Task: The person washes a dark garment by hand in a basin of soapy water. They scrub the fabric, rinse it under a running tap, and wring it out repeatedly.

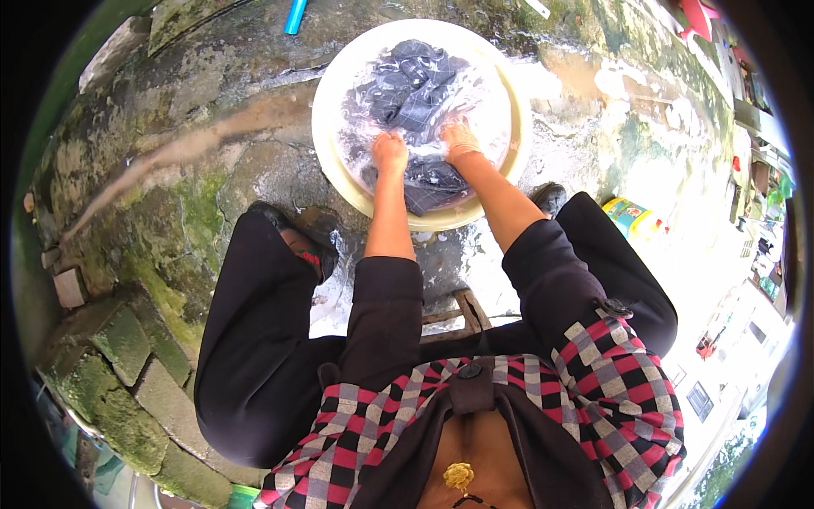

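A wide cream plastic basin (325, 149) holds sudsy water and a soaked dark garment (416, 95) with a thin pale check pattern. Part of the cloth is bunched at the far side and part lies at the near side, with foam between. My left hand (390, 151) is curled into a fist at the cloth's left edge, closed on the wet fabric. Opposite it, my right hand (461, 139) presses into the suds at the right of the cloth. Foam hides its fingertips, so its grip cannot be made out.
The basin stands on wet, mossy concrete (254, 165) between my shoes (552, 198). A yellow plastic container (629, 216) with a label is at the right. A wooden stool (472, 312) shows beneath me. Mossy blocks (127, 401) line the lower left, and a blue object (295, 18) lies beyond the basin.
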### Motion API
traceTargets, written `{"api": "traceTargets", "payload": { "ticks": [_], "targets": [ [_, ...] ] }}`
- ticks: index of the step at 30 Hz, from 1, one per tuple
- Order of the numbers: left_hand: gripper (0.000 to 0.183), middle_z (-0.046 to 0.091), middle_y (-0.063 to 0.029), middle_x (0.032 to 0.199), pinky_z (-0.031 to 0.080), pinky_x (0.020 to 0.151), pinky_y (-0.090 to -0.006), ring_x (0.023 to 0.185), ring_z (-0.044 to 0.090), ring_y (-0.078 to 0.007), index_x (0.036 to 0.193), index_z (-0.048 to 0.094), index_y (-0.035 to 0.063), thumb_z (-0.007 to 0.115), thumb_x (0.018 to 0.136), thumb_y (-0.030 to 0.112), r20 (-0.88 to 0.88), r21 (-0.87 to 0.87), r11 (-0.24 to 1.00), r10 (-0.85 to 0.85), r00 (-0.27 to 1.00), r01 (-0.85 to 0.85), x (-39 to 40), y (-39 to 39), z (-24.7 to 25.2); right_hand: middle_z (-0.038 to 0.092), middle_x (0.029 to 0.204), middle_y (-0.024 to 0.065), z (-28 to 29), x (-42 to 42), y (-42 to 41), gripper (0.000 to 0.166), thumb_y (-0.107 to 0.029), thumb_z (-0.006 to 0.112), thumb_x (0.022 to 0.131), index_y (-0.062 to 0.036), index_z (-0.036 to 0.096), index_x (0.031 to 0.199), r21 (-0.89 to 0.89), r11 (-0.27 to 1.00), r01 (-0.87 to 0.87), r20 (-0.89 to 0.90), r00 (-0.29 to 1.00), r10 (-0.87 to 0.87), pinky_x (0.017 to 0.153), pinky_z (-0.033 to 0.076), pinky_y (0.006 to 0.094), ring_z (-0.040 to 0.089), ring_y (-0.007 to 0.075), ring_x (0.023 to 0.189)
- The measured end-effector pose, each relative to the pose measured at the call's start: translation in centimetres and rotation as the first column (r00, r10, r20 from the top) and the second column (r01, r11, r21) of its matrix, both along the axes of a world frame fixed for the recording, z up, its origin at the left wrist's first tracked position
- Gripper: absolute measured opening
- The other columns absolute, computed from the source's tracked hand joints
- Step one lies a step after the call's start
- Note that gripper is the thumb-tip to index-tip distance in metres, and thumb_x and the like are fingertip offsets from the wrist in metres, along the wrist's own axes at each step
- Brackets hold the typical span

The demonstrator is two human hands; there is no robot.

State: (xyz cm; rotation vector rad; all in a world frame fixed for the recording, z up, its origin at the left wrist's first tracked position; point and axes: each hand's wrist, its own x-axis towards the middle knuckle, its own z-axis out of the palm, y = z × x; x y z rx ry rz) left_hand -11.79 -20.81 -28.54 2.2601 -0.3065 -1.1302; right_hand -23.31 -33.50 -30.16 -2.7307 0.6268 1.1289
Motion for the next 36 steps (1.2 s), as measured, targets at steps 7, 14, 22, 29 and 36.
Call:
{"api": "traceTargets", "payload": {
  "ticks": [7, 14, 22, 29, 36],
  "targets": [
    [0.079, 0.044, -0.0132, 0.13, 0.038, 0.093, -0.0478, 0.115, 0.047, -0.0271, 0.139, 0.022, 0.0115, 0.068, 0.075, 0.021, -0.735, -0.177, 0.46, 0.526, 0.427, -0.87, -2.0, 1.0, 4.4, 0.065, 0.08, 0.0118, 6.2, 0.1, 0.1, 0.017, -0.014, 0.059, 0.079, -0.0073, 0.065, 0.093, 0.258, 0.816, 0.518, 0.705, 0.477, -0.525, 0.07, 0.046, 0.0359, 0.061, 0.0254, 0.075],
    [0.049, 0.063, -0.008, 0.094, 0.049, 0.077, -0.0378, 0.087, 0.06, -0.0202, 0.094, 0.061, 0.0052, 0.052, 0.085, 0.052, -0.928, -0.177, 0.28, -0.367, 0.065, -0.944, -1.4, 0.5, 7.0, 0.063, 0.081, 0.011, 20.2, 2.2, 9.2, 0.02, -0.017, 0.072, 0.066, -0.007, 0.063, 0.081, 0.48, 0.796, 0.369, 0.722, 0.349, -0.598, 0.07, 0.049, 0.0351, 0.061, 0.0283, 0.076],
    [0.029, 0.061, -0.0125, 0.098, 0.052, 0.072, -0.0347, 0.08, 0.062, -0.0219, 0.104, 0.056, -0.0031, 0.057, 0.081, 0.014, -0.99, -0.036, 0.253, 0.122, 0.069, -0.967, -3.9, -0.9, 5.6, 0.063, 0.061, 0.0129, 15.2, 6.2, 6.0, 0.024, -0.033, 0.06, 0.075, -0.0114, 0.069, 0.071, 0.187, 0.796, 0.576, 0.752, 0.438, -0.493, 0.054, 0.051, 0.0361, 0.061, 0.0277, 0.053],
    [0.028, 0.061, -0.0089, 0.089, 0.047, 0.083, -0.0384, 0.088, 0.06, -0.0198, 0.096, 0.059, 0.011, 0.039, 0.088, 0.03, -0.925, -0.25, 0.217, -0.341, 0.166, -0.944, -2.3, 1.5, -3.4, 0.059, 0.057, 0.0151, 16.9, 7.8, 10.8, 0.021, -0.026, 0.063, 0.072, -0.0054, 0.065, 0.068, 0.61, 0.665, 0.43, 0.68, 0.147, -0.719, 0.057, 0.046, 0.0337, 0.055, 0.026, 0.051],
    [0.049, 0.059, -0.0112, 0.108, 0.049, 0.081, -0.0349, 0.095, 0.06, -0.0222, 0.115, 0.052, 0.0012, 0.051, 0.086, 0.041, -0.928, -0.123, 0.43, 0.269, 0.257, -0.895, -2.3, -2.1, 11.5, 0.062, 0.067, 0.0165, 13.6, 3.9, 1.1, 0.037, -0.044, 0.051, 0.083, -0.0114, 0.068, 0.076, 0.21, 0.667, 0.715, 0.708, 0.359, -0.608, 0.063, 0.048, 0.0432, 0.061, 0.0349, 0.065]
  ]
}}
